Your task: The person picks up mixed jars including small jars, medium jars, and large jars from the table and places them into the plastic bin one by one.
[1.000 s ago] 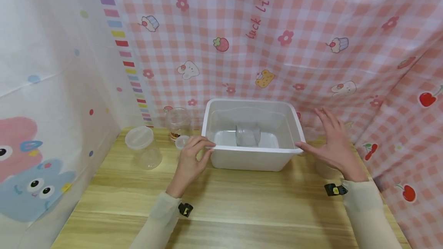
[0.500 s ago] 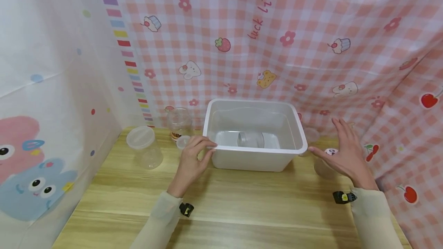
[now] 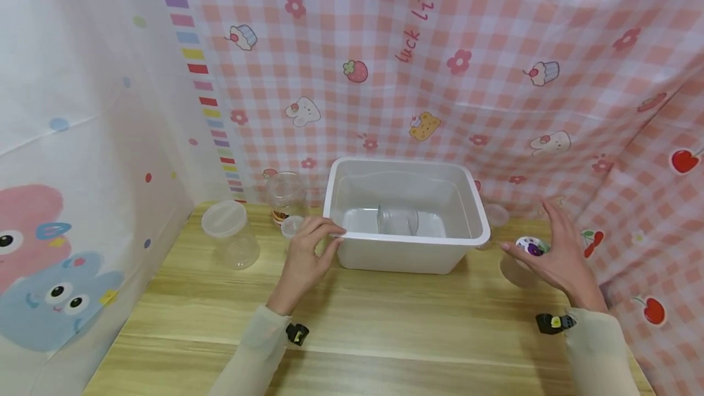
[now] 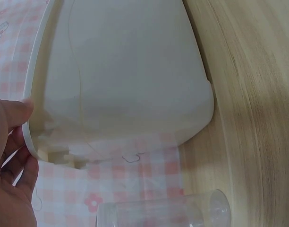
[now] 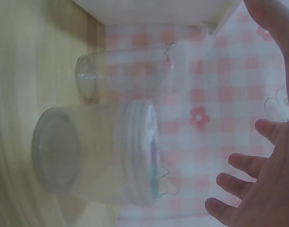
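My left hand (image 3: 306, 255) pinches the front left corner of the rim of a white plastic tub (image 3: 404, 256). In the left wrist view its thumb and fingers (image 4: 18, 113) close on that rim. Inside the tub a clear jar (image 3: 397, 220) lies on its side. My right hand (image 3: 566, 261) hovers over a clear jar (image 5: 95, 153) with a colourful printed lid (image 3: 532, 245). Its fingers are spread, and the right wrist view shows them apart from the jar. Behind that jar stands a narrower clear container (image 5: 130, 71), partly hidden by the tub in the head view.
Left of the tub stand a clear jar with a frosted lid (image 3: 233, 240), a clear jar with a picture label (image 3: 286, 193) and a small white-lidded container (image 3: 291, 226). Printed curtains (image 3: 385, 78) enclose the wooden table (image 3: 396, 335) at the back and sides.
My right hand has left the tub's front right corner and moved right and down, over the lidded jar. The jar inside the tub has shifted slightly. My left hand stays on the rim.
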Tool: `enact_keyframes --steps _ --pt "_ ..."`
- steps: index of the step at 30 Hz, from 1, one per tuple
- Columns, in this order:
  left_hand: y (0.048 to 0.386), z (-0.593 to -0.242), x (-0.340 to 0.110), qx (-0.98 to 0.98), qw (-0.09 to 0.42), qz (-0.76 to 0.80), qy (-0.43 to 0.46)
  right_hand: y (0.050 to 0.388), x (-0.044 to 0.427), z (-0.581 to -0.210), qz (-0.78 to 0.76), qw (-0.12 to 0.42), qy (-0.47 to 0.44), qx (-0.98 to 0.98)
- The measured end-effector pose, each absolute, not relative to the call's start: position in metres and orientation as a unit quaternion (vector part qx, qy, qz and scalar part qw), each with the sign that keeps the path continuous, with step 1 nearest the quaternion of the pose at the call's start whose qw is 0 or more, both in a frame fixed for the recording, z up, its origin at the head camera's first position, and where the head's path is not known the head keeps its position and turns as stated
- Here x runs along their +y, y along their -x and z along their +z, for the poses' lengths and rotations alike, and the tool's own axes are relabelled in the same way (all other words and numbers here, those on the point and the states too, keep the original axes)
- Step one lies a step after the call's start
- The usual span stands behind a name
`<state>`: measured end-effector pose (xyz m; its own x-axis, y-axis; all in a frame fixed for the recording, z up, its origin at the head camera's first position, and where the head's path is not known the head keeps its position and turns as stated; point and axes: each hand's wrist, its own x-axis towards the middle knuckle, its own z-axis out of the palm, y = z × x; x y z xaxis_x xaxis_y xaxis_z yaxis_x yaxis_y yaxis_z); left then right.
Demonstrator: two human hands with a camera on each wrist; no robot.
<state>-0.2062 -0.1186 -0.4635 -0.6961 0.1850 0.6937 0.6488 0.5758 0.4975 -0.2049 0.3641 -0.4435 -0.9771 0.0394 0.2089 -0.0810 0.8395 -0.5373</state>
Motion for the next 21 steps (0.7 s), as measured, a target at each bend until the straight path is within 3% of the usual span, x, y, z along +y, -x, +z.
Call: enact_keyframes --steps 12,21 --pt "0.207 -0.464 -0.118 -0.830 0.313 -0.386 0.253 0.202 0.381 -0.467 0.284 0.055 0.043 -0.956" --pt "0.206 -0.463 -0.118 -0.836 0.299 -0.388 0.249 0.202 0.388 -0.492 0.376 0.069 0.048 -0.923"
